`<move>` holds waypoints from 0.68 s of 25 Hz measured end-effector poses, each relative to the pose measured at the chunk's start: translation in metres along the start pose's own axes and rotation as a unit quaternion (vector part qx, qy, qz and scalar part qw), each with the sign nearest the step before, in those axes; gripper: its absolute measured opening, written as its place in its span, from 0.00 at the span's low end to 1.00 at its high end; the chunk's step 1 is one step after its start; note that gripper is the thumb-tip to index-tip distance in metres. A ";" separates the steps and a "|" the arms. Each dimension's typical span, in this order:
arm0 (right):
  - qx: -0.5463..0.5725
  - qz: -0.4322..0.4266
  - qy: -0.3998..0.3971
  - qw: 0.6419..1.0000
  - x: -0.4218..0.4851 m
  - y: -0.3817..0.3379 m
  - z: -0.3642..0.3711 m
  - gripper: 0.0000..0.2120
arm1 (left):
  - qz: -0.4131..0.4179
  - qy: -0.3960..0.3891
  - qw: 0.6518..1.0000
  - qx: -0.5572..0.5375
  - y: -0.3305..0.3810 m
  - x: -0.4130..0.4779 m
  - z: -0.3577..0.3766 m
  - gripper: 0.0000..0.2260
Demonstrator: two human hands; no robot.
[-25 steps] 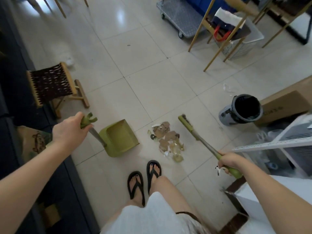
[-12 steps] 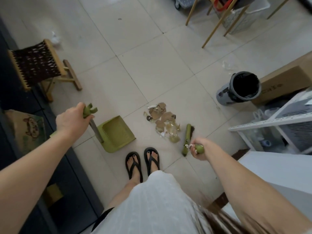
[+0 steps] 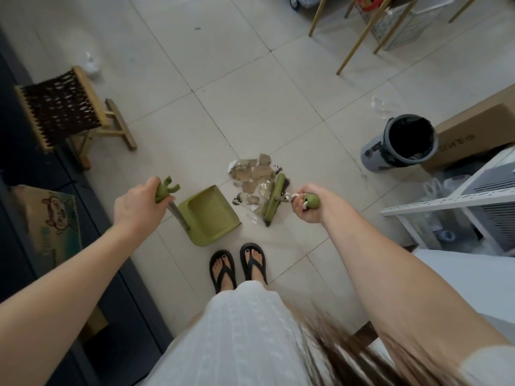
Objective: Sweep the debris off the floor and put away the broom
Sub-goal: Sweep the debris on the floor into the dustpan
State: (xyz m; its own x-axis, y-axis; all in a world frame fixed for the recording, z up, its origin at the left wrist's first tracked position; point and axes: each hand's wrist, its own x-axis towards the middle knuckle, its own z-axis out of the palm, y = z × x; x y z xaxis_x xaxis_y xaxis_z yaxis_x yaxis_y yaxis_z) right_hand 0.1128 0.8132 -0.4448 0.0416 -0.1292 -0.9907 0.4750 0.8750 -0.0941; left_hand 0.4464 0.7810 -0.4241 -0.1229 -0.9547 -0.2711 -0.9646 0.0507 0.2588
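A pile of brown cardboard scraps and clear plastic bits, the debris (image 3: 252, 175), lies on the pale floor tiles ahead of my feet. My left hand (image 3: 138, 203) grips the top of the green dustpan's handle; the dustpan (image 3: 207, 218) rests on the floor just left of the pile, its mouth facing the scraps. My right hand (image 3: 305, 203) grips the green end of the broom handle. The broom head (image 3: 274, 200) stands against the right edge of the debris, with the handle seen almost end-on.
A grey bin (image 3: 402, 142) with a black liner stands at the right, beside a cardboard box (image 3: 479, 129) and a white rack (image 3: 457, 201). A woven wooden stool (image 3: 65, 112) stands at the left. Chair legs (image 3: 359, 40) at the top. More litter: (image 3: 92, 64), (image 3: 386, 103).
The broom head has come in from the right to touch the debris pile. The dustpan has slid closer to the pile. My view has tilted further down.
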 end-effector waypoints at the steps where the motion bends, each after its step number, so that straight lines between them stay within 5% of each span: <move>1: -0.010 0.001 -0.005 1.000 0.000 -0.002 0.003 0.14 | -0.001 0.001 1.000 -0.002 0.003 0.002 0.000 0.12; 11: -0.155 0.041 0.044 0.986 -0.029 -0.036 -0.020 0.14 | -0.078 0.025 0.996 -0.046 0.008 -0.004 -0.001 0.10; 17: -0.380 -0.027 0.147 0.913 -0.030 -0.074 -0.010 0.12 | -0.127 0.064 0.985 -0.094 -0.003 -0.040 0.002 0.10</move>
State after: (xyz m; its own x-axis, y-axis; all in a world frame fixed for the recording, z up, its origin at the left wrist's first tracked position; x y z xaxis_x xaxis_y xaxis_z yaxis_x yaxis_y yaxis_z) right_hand 0.0672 0.7574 -0.4089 -0.2536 -0.1488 -0.9558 -0.2830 0.9563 -0.0738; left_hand 0.4541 0.8198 -0.4156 0.1587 -0.9593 -0.2337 -0.8991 -0.2383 0.3673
